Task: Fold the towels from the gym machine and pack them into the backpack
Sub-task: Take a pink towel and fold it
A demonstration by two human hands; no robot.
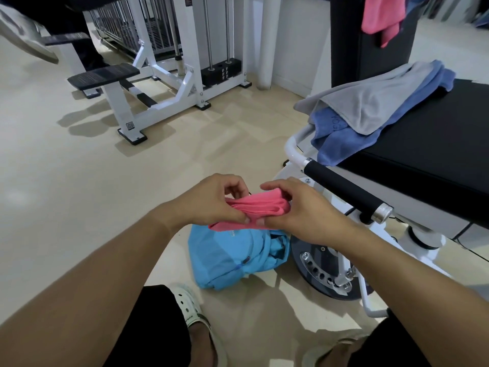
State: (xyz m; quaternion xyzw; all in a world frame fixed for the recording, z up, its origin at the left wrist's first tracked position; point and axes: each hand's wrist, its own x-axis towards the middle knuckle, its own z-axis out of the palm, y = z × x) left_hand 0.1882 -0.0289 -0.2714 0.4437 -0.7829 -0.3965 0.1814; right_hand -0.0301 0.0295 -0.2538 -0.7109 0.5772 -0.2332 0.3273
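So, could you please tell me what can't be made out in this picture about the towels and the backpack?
Head view only:
- Backpack: whether it already holds towels; the pink towel and both hands cover its top.
- Pink towel: how many folds; the left hand and right hand cover its ends.
- Blue towel: mostly hidden under the grey towel.
- Hanging pink towel: cut off by the top edge.

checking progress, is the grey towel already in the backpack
No, the grey towel lies unfolded on the bench, over a blue towel.

Folded pink towel (258, 207) between both hands
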